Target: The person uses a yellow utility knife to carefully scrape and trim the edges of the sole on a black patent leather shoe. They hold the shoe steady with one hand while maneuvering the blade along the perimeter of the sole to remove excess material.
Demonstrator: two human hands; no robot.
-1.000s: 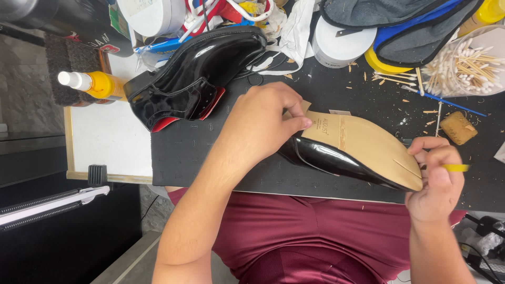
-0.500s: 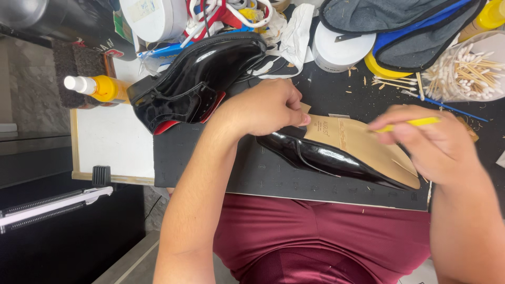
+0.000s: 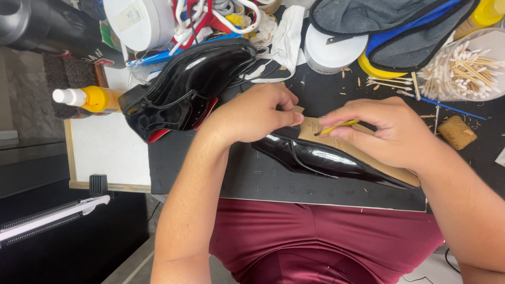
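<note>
A glossy black shoe (image 3: 321, 158) lies on its side on the black mat (image 3: 205, 168), its tan sole (image 3: 368, 155) turned up. My left hand (image 3: 258, 110) presses down on the heel end of that shoe. A thin yellow tool (image 3: 339, 126) is pinched in my right hand (image 3: 389, 129), and its tip rests on the tan sole near the heel. A second glossy black shoe (image 3: 189, 89) with a red lining lies further back on the left.
A yellow bottle with a white cap (image 3: 87, 98) lies on a white board (image 3: 105, 152) at the left. At the back are white round tubs (image 3: 139, 21), a tub of cotton swabs (image 3: 468, 68), grey and blue cloth (image 3: 389, 21) and a cork block (image 3: 456, 131).
My right hand has moved from the shoe's toe end leftward along the sole to the heel area, carrying the yellow tool. My left hand has stayed on the shoe.
</note>
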